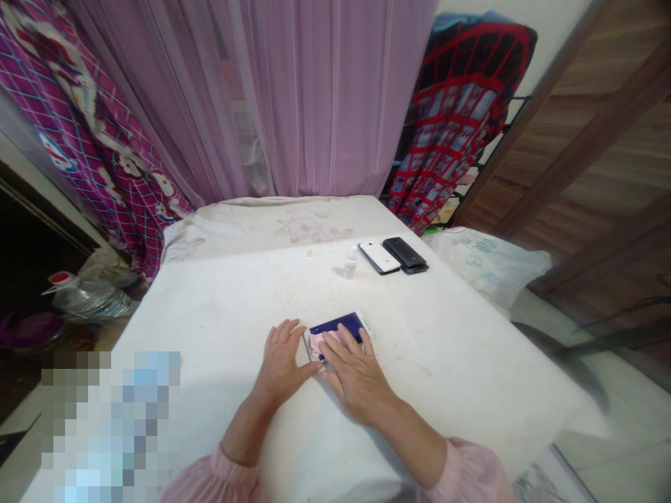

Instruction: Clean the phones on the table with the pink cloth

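Observation:
A white-framed phone (340, 326) with a dark blue screen lies flat on the white table (220, 307) in front of me. My left hand (282, 365) rests beside its near-left corner, fingers stretched flat and thumb touching the phone's edge. My right hand (352, 370) lies over the phone's near end, fingers flat, pressing a small pink cloth (317, 343) against the screen.
Farther back stand a small clear bottle (350, 265), a white phone (379, 258) and a black phone (405, 254) side by side. A white plastic bag (485, 262) lies off the table's right edge. Purple curtains hang behind; a blurred patch covers the lower left.

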